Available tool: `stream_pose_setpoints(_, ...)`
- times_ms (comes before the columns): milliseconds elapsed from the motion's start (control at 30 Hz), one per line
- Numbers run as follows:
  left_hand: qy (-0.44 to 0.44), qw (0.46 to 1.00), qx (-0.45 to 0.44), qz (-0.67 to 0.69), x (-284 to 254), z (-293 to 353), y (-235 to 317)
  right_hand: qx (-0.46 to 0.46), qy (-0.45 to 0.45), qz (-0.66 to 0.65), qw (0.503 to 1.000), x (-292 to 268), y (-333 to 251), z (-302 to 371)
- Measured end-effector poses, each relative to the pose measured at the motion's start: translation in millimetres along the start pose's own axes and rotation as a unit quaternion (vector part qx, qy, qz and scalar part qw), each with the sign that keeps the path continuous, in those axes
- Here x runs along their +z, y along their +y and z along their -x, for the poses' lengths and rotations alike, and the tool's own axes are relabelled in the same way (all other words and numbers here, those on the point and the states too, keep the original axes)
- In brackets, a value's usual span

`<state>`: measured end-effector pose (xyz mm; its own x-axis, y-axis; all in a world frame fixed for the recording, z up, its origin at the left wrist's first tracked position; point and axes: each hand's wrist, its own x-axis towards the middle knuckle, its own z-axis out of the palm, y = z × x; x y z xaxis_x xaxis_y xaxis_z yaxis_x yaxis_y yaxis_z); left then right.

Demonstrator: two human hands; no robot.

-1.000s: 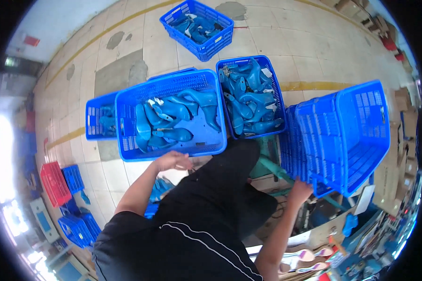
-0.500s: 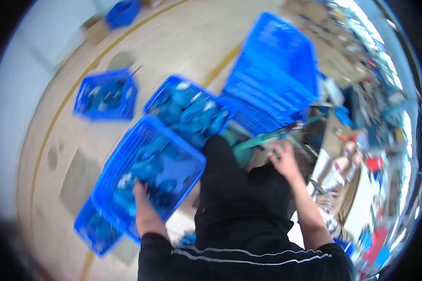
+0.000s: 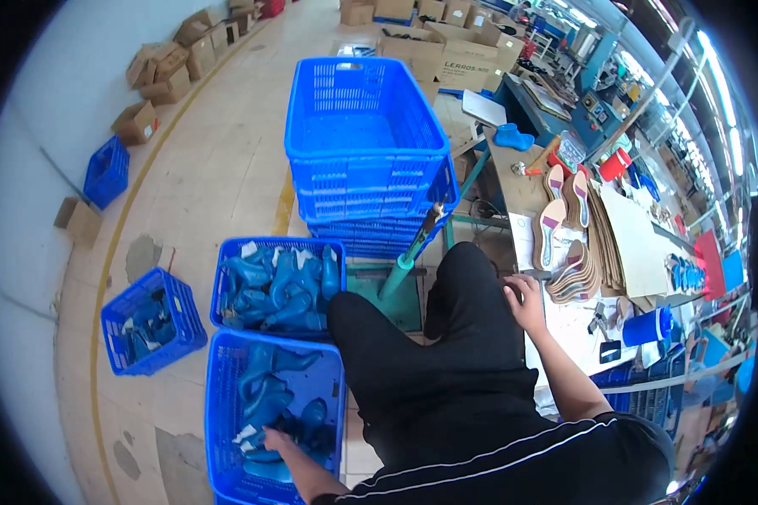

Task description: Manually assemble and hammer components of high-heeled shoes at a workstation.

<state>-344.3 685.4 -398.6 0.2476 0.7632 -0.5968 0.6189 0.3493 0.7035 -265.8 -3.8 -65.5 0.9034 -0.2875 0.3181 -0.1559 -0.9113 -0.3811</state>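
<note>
Here, lasts (image 3: 267,406) around left hand (image 3: 280,441)

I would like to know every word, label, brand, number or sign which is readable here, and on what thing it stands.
Big cardboard box at the back: dark capital letters and smaller print; I do not copy printed words.
Brown carton by the wall: small orange-red mark, too small to read.
Insoles on the bench: purple patches; any print is too small to read.

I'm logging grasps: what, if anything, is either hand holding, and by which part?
Left hand among blue shoe lasts; whether it grips one can't be told. Right hand: nothing visibly held.
</note>
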Motion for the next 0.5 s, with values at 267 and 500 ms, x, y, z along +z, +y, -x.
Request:
stream_pose_setpoints(267, -0.026, 0.968, 0.113, 0.221, -70, 62, 0, 0.059, 0.068, -0.19, 0.978, 5, -29, -39)
stream_pose_setpoints(500, -0.352, 0.85, 0.046, 0.39, -60, 144, 53, 0.112, -0.062, -0.427, 0.895, 152, -68, -167)
